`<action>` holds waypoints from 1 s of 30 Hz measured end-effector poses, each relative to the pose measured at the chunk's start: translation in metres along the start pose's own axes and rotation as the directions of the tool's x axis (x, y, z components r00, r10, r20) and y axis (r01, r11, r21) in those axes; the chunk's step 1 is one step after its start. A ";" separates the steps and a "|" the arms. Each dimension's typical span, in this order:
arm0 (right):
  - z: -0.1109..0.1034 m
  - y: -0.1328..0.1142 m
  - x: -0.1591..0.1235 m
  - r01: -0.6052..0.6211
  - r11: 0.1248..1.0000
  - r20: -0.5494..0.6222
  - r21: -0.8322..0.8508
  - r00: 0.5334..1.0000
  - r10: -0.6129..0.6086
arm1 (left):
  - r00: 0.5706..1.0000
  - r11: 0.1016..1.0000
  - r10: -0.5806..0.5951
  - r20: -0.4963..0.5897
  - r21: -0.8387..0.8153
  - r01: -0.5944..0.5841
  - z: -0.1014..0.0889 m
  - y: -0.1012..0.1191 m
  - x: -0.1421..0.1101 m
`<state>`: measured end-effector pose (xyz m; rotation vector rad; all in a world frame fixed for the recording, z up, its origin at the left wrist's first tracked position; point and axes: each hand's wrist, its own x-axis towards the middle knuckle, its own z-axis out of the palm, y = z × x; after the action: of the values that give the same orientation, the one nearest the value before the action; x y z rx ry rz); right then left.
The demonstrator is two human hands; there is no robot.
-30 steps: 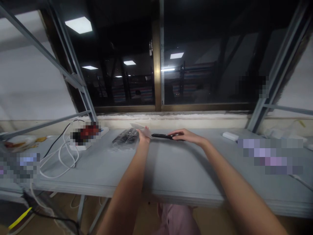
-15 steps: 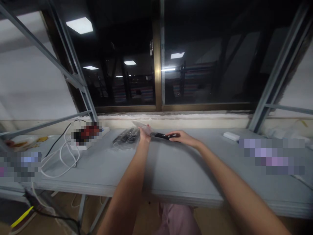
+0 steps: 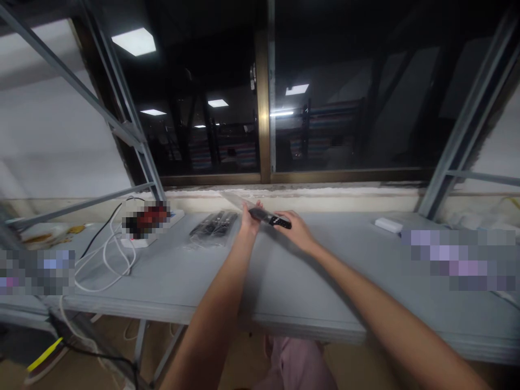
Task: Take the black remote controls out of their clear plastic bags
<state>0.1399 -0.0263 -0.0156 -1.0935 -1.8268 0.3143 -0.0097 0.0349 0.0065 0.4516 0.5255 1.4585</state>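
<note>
"Remote control (image 3: 281, 222), black with pale buttons: where is it?"

"Between the person's two hands, raised above the grey table (image 3: 309, 292) near its back edge. It lies on a slant, the button end toward the right hand (image 3: 297, 230)."

"And how does that hand grip?"

"Its fingers and thumb are closed on the button end, with the thumb side turned partly away from view."

"What about the left hand (image 3: 251, 219)?"

"Closed around the other end, where a clear plastic sleeve (image 3: 231, 200) seems to cover the remote. The sleeve's loose tail sticks out beyond the fingers, up and to the left. How far the remote sits inside is too blurred to tell."

"Anything beside that hand?"

"Just left of it, on the table, lies a group of dark objects in clear wrapping (image 3: 214, 226). Their details are hard to make out."

"Farther off?"

"On the left, white cables (image 3: 95, 291) loop across the tabletop by a white block (image 3: 140, 241), partly hidden by blurred squares. Well to the right rests a small white box (image 3: 389, 225). Behind everything, a dark window (image 3: 349, 81) reflects ceiling lights."
</note>
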 end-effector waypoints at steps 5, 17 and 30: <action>0.000 0.006 0.000 -0.055 0.998 -0.057 -0.019 0.997 0.054 | 0.992 0.986 -0.099 0.076 0.145 0.087 0.009 -0.024 -0.004; -0.004 0.012 0.004 -0.160 0.912 0.404 0.379 0.915 -0.007 | 0.990 0.977 -0.142 0.022 0.161 0.136 -0.005 -0.016 0.001; 0.001 0.028 0.011 -0.202 0.868 0.286 0.454 0.955 0.073 | 0.992 0.976 -0.129 0.009 0.176 0.125 -0.007 -0.020 0.008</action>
<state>0.1533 -0.0015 -0.0272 -0.8568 -1.7588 0.9857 0.0028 0.0417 -0.0120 0.5612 0.6583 1.2889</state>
